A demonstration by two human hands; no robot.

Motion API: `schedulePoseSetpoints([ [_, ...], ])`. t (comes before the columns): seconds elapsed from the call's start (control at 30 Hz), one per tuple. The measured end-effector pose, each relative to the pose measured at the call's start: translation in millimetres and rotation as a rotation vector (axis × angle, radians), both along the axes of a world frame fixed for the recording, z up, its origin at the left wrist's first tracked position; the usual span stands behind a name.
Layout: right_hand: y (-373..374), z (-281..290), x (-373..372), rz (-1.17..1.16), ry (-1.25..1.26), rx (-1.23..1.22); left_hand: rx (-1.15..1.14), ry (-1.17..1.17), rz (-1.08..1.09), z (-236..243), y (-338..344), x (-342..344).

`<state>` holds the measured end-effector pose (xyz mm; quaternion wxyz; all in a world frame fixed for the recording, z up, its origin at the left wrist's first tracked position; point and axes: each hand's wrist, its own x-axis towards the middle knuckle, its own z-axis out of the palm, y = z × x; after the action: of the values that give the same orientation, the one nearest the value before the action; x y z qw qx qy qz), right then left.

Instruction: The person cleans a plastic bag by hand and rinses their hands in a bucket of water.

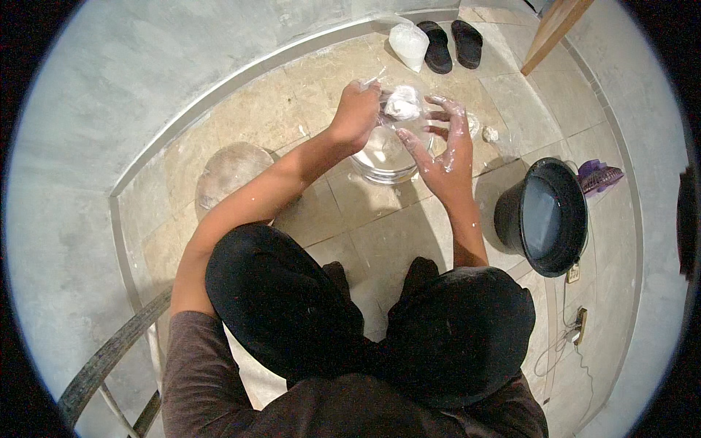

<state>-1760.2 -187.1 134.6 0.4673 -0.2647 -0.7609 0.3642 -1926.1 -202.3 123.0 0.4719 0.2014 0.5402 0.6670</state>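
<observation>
My left hand (358, 113) is closed on what looks like a clear plastic bag, its thin edge showing above the fingers. A white, powdery or pasty lump (403, 103) sits in or against this plastic. To its right, my right hand (447, 139) is open, fingers spread and smeared with white; whether a fingertip touches the plastic I cannot tell. Beneath both hands stands a round, shiny, clear or metal bowl (385, 174), partly hidden by them.
A tied bag of white powder (409, 45) and black slippers (453, 45) lie at the far wall. On the right are a black bucket of water (544, 219), a purple packet (600, 178) and a cord with a socket (580, 326). A round board or stool (232, 175) lies left.
</observation>
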Motion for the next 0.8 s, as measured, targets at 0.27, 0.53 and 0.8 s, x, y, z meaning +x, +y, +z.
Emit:
schedulePoseSetpoints([
  [0.27,4.2,-1.3,4.3,-0.025,-0.054,0.005,-0.026,-0.023,-0.332,6.4,-5.4,7.8],
  [0.53,9.5,4.6,19.9,-0.125,-0.265,-0.086,-0.089,0.18,-0.643,20.3,-10.7,9.4],
  [0.8,18.1,-14.5,20.0,0.036,-0.261,0.193,-0.103,0.498,-0.558,18.5,-15.5,9.6],
])
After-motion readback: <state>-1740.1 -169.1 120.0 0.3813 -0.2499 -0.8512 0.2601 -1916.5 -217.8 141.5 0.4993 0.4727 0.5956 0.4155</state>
